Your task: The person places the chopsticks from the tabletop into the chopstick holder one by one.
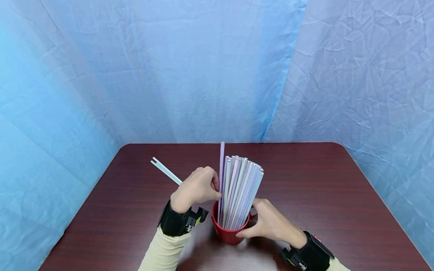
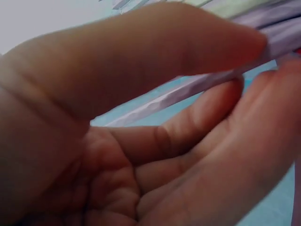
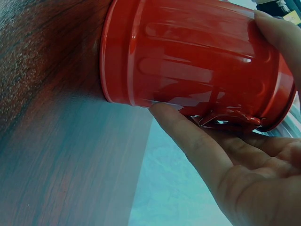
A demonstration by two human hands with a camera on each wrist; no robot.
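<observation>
The right hand [image 1: 268,222] wraps the red cup [image 1: 228,230] near the surface's [image 1: 135,210] front edge to steady it, while the left hand [image 1: 198,188] pinches one lilac straw [image 1: 222,165] standing proud of the bundle [image 1: 242,188].

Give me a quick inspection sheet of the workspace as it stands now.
Surface: dark reddish-brown wooden table.
Job's things: red ribbed metal cup upright, holding a bundle of pastel paper straws; one lilac straw stands higher than the rest.
Clutter: two white straws lying behind the left hand.
Grippers: left hand pinches the lilac straw; right hand grips the cup's side.
Cables: nothing seen.
Surroundings: wrinkled blue cloth backdrop; black wrist-mounted cameras.
</observation>
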